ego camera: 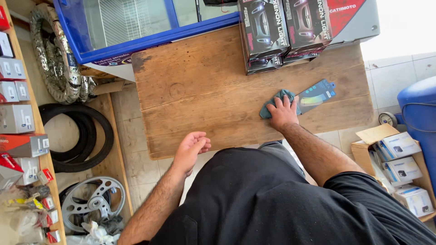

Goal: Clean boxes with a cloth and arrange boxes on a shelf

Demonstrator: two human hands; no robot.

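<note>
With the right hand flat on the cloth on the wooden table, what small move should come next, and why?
Probably a sweep of the teal cloth leftward across the bare wooden table. The right hand presses it flat near the right end, beside a flat dark packet, and most of the board lies to its left. The left hand hangs empty at the near edge.

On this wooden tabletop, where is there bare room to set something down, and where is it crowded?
The wooden table is bare across its left and middle, from the blue-framed glass case down to the near edge by the left hand. The right side is crowded: stacked dark boxes, a flat packet, and the right hand on a teal cloth.
</note>
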